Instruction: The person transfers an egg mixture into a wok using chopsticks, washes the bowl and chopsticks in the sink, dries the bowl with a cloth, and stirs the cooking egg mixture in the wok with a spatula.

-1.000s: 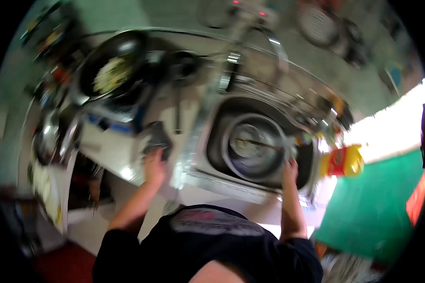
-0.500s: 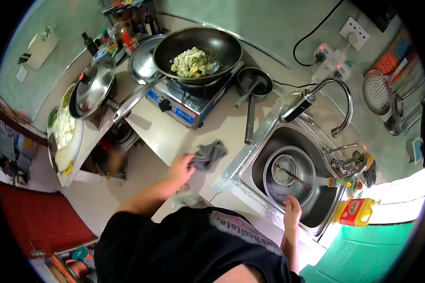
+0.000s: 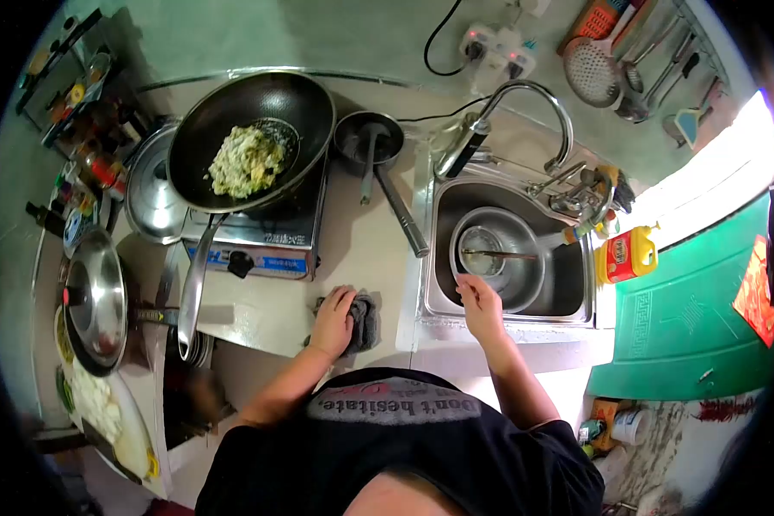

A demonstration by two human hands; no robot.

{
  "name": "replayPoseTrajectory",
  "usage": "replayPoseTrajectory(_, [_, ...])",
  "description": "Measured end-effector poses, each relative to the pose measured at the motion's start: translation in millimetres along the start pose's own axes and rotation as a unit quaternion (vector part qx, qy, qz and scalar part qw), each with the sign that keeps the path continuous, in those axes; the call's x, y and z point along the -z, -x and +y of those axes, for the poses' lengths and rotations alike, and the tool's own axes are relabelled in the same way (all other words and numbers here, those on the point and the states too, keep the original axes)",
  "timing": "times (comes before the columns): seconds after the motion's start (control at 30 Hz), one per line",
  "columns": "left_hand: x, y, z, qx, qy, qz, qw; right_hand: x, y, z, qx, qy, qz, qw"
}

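My left hand [image 3: 334, 323] rests on a crumpled dark grey cloth [image 3: 366, 322] near the front edge of the counter, its fingers bent over it. Over the front rim of the sink [image 3: 443, 297] hovers my right hand [image 3: 482, 308], fingers curled together; whatever might be in them is hidden. Just beyond it, a metal basin [image 3: 525, 288] sits in the sink. Inside the basin are a smaller round container [image 3: 482, 244] and a thin brown stick-like utensil [image 3: 512, 254].
A wok [image 3: 193, 129] with chopped, egg-like food stands on a portable stove [image 3: 271, 258], its handle jutting over the front. Beside it are a small saucepan [image 3: 350, 138], a lid [image 3: 150, 193] and a lidded pot [image 3: 99, 297]. A yellow jug [image 3: 641, 255] stands right of the sink.
My view has swung to the right. My left hand now lies over the cloth instead of gripping its side. My right hand remains by the basin's near side.
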State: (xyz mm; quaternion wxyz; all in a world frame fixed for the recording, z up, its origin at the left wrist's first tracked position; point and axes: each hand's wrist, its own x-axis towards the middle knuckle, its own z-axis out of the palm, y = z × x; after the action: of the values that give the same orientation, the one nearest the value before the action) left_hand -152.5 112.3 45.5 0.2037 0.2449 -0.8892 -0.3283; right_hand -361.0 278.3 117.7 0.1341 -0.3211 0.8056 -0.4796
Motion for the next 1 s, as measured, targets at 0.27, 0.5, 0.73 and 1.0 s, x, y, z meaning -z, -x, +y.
replayPoseTrajectory(0.27, [14,18,-55,-0.039,-0.026,0.004,0.999,35,-67,-87,0.164,0.08,0.123,0.976])
replayPoseTrajectory(0.5, [5,17,-16,0.065,-0.164,-0.078,0.981,206,-176,-96,0.191,0.182,0.323,0.909])
replayPoseTrajectory(0.73, [-2,23,24,0.092,-0.203,0.045,0.974,354,-286,-31,0.056,0.116,0.429,0.894])
replayPoseTrajectory(1.0, [-18,86,41,0.231,-0.192,0.124,0.946,433,-384,-51,0.037,0.063,0.393,0.917])
